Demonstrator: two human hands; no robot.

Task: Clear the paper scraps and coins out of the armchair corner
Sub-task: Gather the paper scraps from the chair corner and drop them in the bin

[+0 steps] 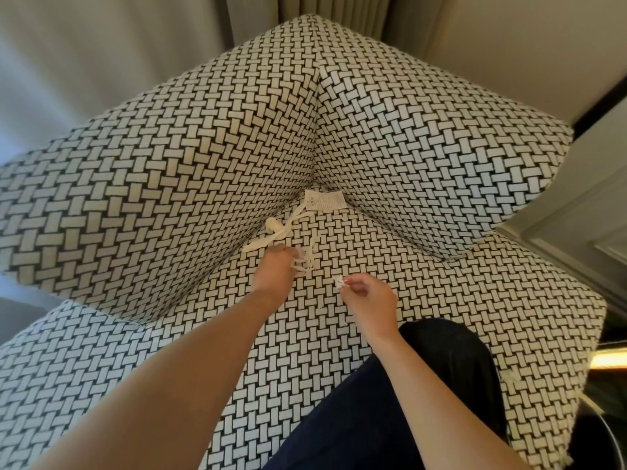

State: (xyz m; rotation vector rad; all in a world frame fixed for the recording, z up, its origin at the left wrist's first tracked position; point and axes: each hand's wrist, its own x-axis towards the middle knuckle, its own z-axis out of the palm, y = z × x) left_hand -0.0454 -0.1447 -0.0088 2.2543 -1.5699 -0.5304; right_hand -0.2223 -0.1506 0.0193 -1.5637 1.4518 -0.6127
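I am pinching a small crumpled white paper scrap (338,281) between the thumb and fingertips of my right hand (368,295). I am holding it just above the seat cushion (441,300), below the white printed label (324,201) and a little to its right, well out from the corner. The other fingers of that hand are curling loosely under the palm.

My left hand (275,266) is reaching down to the seat below and to the left of the label, nearer to it than my right hand is. Its fingers are bending downward at a bunch of thin pale strands (307,259). The back of the hand is hiding the fingertips, so I cannot tell whether they are gripping anything.

Cream cloth ties (276,228) are trailing from beside the label down to the left, with a loose knot in them, and ending just above my left knuckles. The label itself is lying flat, right in the corner where the seat is meeting the two padded sides.

The armchair's fabric is showing a black-and-white basket-weave everywhere. One padded side (169,181) is rising to the left of the label and the other (424,130) to its right. My leg in dark trousers (373,418) is resting on the seat far below the label. Pale curtains (258,15) are hanging beyond the chair, above the label.
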